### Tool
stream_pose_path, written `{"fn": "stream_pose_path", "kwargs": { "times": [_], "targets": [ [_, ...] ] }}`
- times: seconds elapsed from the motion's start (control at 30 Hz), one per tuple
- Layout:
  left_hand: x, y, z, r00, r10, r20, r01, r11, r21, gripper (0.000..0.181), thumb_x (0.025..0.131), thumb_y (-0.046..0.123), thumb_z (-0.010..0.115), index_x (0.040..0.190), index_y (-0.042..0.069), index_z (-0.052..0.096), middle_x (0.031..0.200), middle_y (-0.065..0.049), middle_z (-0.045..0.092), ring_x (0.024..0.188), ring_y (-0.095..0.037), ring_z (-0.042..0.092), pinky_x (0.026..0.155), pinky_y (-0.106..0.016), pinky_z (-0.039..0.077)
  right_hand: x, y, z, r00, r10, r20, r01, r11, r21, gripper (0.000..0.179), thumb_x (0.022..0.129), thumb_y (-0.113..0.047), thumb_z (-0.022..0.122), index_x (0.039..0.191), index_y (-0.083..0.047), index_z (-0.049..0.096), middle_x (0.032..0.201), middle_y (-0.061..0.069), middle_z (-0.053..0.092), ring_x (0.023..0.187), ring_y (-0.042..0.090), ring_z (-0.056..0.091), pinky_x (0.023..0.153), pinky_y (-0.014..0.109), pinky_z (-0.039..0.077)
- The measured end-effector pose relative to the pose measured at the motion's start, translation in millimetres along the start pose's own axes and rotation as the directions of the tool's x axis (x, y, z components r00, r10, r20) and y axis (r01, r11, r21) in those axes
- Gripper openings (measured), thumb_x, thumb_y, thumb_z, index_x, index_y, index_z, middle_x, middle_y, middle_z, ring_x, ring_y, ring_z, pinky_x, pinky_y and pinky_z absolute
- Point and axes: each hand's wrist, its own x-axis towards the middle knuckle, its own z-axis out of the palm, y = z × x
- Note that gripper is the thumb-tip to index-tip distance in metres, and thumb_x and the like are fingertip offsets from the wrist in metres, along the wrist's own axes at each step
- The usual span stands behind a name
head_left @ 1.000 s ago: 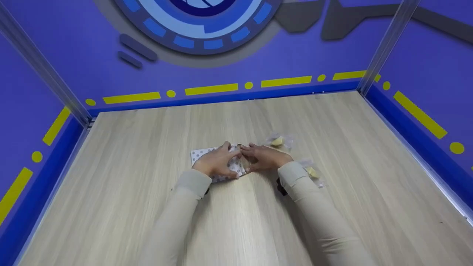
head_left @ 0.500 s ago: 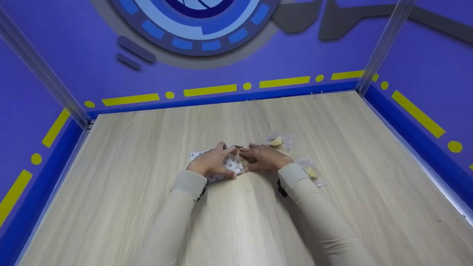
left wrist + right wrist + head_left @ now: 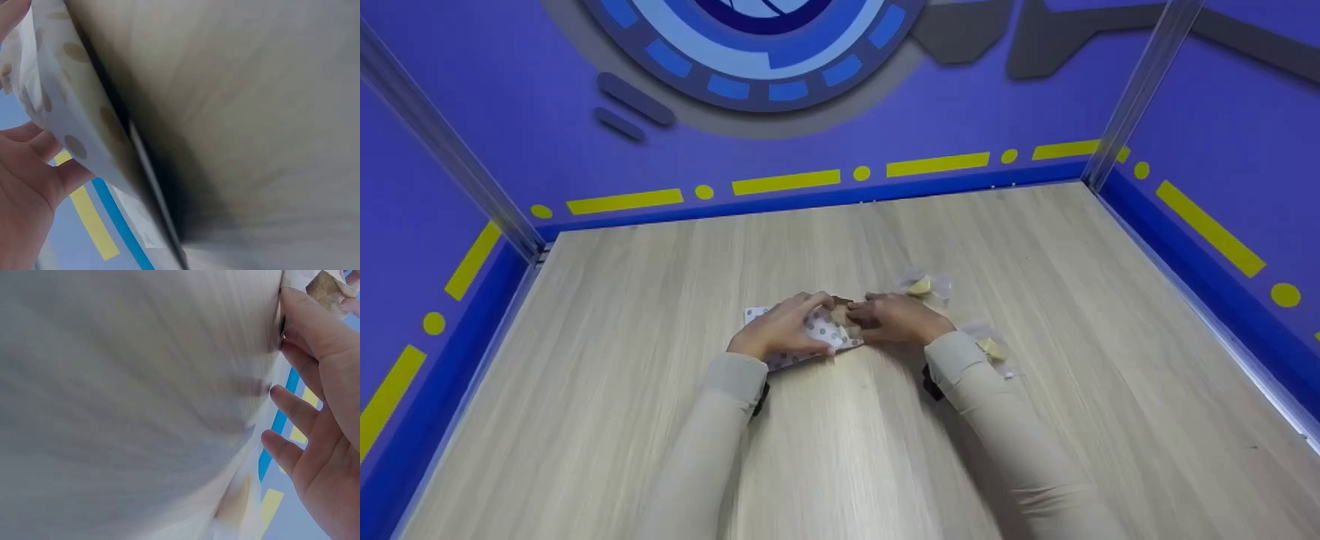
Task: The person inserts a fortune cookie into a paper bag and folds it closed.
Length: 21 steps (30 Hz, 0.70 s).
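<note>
A white paper bag [image 3: 823, 327] with grey dots lies on the table, its brown inner side [image 3: 323, 289] showing at the right end. My left hand [image 3: 780, 327] spans the bag from above, thumb at the near edge and fingers at the far edge, gripping it. In the left wrist view the dotted paper [image 3: 76, 101] bulges beside the fingers. At the bag's right end, my right hand [image 3: 901, 319] pinches the edge between thumb and forefinger, while its other fingers reach out just above the table.
Two clear plastic packets, each with a yellow wedge-shaped piece, lie right of the bag: one packet [image 3: 921, 286] behind the right hand, the other packet [image 3: 992, 349] beside the right sleeve. Blue-purple walls [image 3: 780, 165] border the wooden table [image 3: 660, 277] at the back and sides.
My left hand has slid slightly left, and the bag's right end has spread wider, showing more of the brown inside. The right hand stays nearly in place.
</note>
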Motion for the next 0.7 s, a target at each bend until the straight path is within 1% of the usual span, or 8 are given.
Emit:
{"fn": "stream_pose_path", "kwargs": {
  "times": [0.1, 0.23, 0.37, 0.47, 0.6, 0.7],
  "targets": [
    [-0.9, -0.9, 0.1, 1.0, -0.006, -0.006, 0.005, 1.0, -0.021, 0.073, 0.073, 0.046, 0.081, 0.135, 0.028, 0.047, 0.136, -0.003, 0.051, 0.116, -0.021, 0.051, 0.095, -0.042, 0.044, -0.4, -1.0, -0.6, 1.0, -0.009, -0.008, 0.009, 1.0, -0.002, 0.045, 0.091, -0.029, 0.066, 0.129, -0.007, 0.06, 0.131, 0.01, 0.061, 0.127, 0.038, 0.051, 0.102, 0.047, 0.043],
    [-0.9, -1.4, 0.8, 1.0, 0.012, -0.006, -0.012, 1.0, -0.023, 0.072, 0.074, 0.044, 0.08, 0.135, 0.026, 0.047, 0.137, -0.003, 0.052, 0.12, -0.022, 0.051, 0.099, -0.042, 0.043, -0.8, -1.8, -1.5, 1.0, -0.007, -0.002, 0.007, 1.0, 0.013, 0.041, 0.091, -0.027, 0.066, 0.127, -0.006, 0.062, 0.131, 0.011, 0.061, 0.127, 0.037, 0.051, 0.102, 0.046, 0.043],
    [-0.8, -2.0, 1.9, 0.999, 0.033, -0.014, -0.034, 0.999, -0.032, 0.071, 0.074, 0.042, 0.081, 0.133, 0.024, 0.047, 0.134, -0.004, 0.054, 0.111, -0.021, 0.053, 0.095, -0.04, 0.044, -1.3, -1.7, -2.5, 0.999, -0.032, -0.004, 0.032, 0.999, 0.037, 0.038, 0.091, -0.024, 0.067, 0.124, -0.005, 0.064, 0.127, 0.011, 0.064, 0.123, 0.035, 0.054, 0.101, 0.044, 0.045],
    [-0.8, -3.1, 2.4, 0.999, 0.042, -0.019, -0.043, 0.998, -0.043, 0.071, 0.074, 0.041, 0.082, 0.133, 0.023, 0.047, 0.132, -0.005, 0.056, 0.103, -0.02, 0.054, 0.09, -0.039, 0.045, -1.5, -0.9, -3.0, 0.999, -0.053, 0.005, 0.053, 0.998, 0.042, 0.038, 0.09, -0.022, 0.067, 0.123, -0.004, 0.064, 0.12, 0.011, 0.067, 0.113, 0.03, 0.062, 0.095, 0.041, 0.049],
    [-1.6, -4.5, 2.4, 0.999, 0.043, -0.015, -0.044, 0.998, -0.043, 0.07, 0.074, 0.041, 0.081, 0.133, 0.023, 0.046, 0.133, -0.004, 0.056, 0.103, -0.019, 0.054, 0.091, -0.039, 0.045, -2.3, 0.8, -4.8, 0.998, -0.063, 0.029, 0.061, 0.996, 0.06, 0.037, 0.091, -0.024, 0.066, 0.123, -0.006, 0.064, 0.114, 0.009, 0.068, 0.099, 0.022, 0.065, 0.086, 0.037, 0.052],
    [-2.2, -5.3, 2.2, 0.999, 0.046, -0.012, -0.046, 0.998, -0.04, 0.07, 0.075, 0.039, 0.081, 0.133, 0.023, 0.046, 0.135, -0.005, 0.055, 0.107, -0.019, 0.054, 0.095, -0.04, 0.044, -4.1, 2.0, -7.7, 0.998, -0.05, 0.032, 0.046, 0.993, 0.113, 0.033, 0.093, -0.022, 0.064, 0.121, -0.006, 0.065, 0.113, 0.009, 0.069, 0.099, 0.022, 0.065, 0.087, 0.037, 0.052]
  ]
}}
